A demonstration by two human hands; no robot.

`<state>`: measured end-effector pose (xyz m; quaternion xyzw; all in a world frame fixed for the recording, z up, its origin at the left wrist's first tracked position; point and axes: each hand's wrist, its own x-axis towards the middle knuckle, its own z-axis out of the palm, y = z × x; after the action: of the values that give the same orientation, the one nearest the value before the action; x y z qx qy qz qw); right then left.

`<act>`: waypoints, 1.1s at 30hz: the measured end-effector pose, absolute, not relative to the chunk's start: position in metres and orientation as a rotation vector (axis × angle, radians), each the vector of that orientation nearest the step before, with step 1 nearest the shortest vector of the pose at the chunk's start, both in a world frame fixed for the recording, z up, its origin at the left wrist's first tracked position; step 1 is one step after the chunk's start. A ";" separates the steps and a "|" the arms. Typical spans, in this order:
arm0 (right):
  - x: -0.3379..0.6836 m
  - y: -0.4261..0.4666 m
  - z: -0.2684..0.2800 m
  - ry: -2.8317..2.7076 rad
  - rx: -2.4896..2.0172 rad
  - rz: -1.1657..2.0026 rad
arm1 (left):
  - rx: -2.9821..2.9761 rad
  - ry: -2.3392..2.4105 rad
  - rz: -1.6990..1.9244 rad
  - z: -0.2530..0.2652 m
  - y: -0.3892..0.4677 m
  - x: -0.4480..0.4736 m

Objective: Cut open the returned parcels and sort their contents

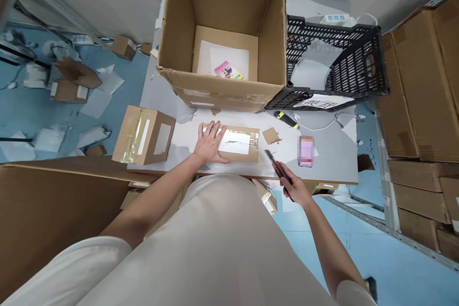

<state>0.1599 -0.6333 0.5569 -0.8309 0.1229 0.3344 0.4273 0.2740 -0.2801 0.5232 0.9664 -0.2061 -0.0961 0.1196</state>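
A small taped cardboard box (254, 152) with a torn white label lies flat on the table in front of me. On its left end rests my left hand (210, 146), fingers spread and pressing down on top. My right hand (292, 185) is wrapped round a red and black utility knife (277, 168), held over the table's front edge. The knife's blade is out and points up and left, apart from the box. Between box and knife lies a torn scrap of cardboard (271, 136).
A large open carton (222, 88) stands behind, holding a colourful card. Beside it is a black plastic crate (373, 71). A closed box (143, 136) sits at the left. On the right are a yellow and black cutter (287, 119) and a blurred pink phone (306, 151).
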 end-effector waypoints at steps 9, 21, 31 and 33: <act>0.169 -0.594 0.435 0.447 -2.836 0.561 | 2.747 -0.824 -0.010 0.513 -0.269 0.227; 0.266 -0.527 0.526 -0.691 -2.926 0.052 | 2.640 -0.806 -0.036 0.489 -0.266 0.197; 0.345 -0.474 0.563 -1.127 -2.868 0.759 | 2.592 -0.807 -0.114 0.487 -0.263 0.196; 0.364 -0.476 0.573 -1.118 -2.752 0.852 | 2.580 -0.812 -0.144 0.487 -0.262 0.196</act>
<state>0.3642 -0.4759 0.5733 -0.8902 -0.3617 0.2756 0.0257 0.1959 -0.2624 0.4874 0.9303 -0.2928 -0.0519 0.2146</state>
